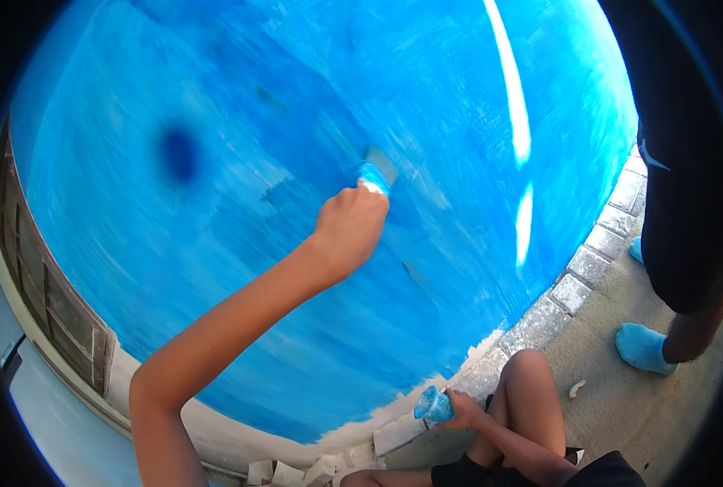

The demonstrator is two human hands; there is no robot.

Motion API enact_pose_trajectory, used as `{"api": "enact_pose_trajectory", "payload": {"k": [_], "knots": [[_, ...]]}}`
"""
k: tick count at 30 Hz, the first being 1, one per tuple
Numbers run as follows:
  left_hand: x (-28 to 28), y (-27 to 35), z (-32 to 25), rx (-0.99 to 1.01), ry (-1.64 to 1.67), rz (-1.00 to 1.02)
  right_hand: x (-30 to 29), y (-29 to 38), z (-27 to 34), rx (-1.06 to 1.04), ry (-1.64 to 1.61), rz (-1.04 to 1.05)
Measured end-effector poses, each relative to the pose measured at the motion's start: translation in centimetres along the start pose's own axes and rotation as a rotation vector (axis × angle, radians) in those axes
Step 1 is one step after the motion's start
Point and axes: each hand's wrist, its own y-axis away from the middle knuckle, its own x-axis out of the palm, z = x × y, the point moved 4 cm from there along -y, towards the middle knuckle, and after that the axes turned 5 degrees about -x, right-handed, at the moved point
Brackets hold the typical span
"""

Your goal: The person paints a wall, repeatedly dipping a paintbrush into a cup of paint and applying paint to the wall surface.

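Observation:
My left hand (354,225), raised in front of a wall (227,255) streaked with blue paint, grips a paintbrush (373,176) smeared with blue and white. Its handle is hidden in the fist, and its tip is at the wall beside a greyish patch. Low at the right, near my bare knees, my right hand (463,409) is closed around a small clear plastic container (433,405) coated with blue paint. What is inside it cannot be made out. Under the blue, along the wall's lower edge, runs an unpainted pale strip (221,429).
At right stands another person in dark clothing (684,213) and light blue socks (644,349), on sandy ground (617,420). Paving blocks (571,292) line the wall's foot. A barred window frame (51,286) is at left; loose blocks (288,473) lie at the bottom.

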Motion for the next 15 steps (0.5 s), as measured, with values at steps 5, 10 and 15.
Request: {"api": "enact_pose_trajectory", "payload": {"k": [5,10,15], "knots": [[-5.8,-0.8,1.4,-0.053,0.026,-0.039,0.2,0.3,-0.6,-0.005,0.005,0.005],[-8.8,-2.2,8.6,-0.231,-0.096,-0.332,0.9,0.3,-0.3,-0.024,-0.010,0.028],[-1.3,0.3,2.1,-0.167,-0.053,-0.061,0.9,0.4,-0.9,-0.005,0.007,0.022]]}}
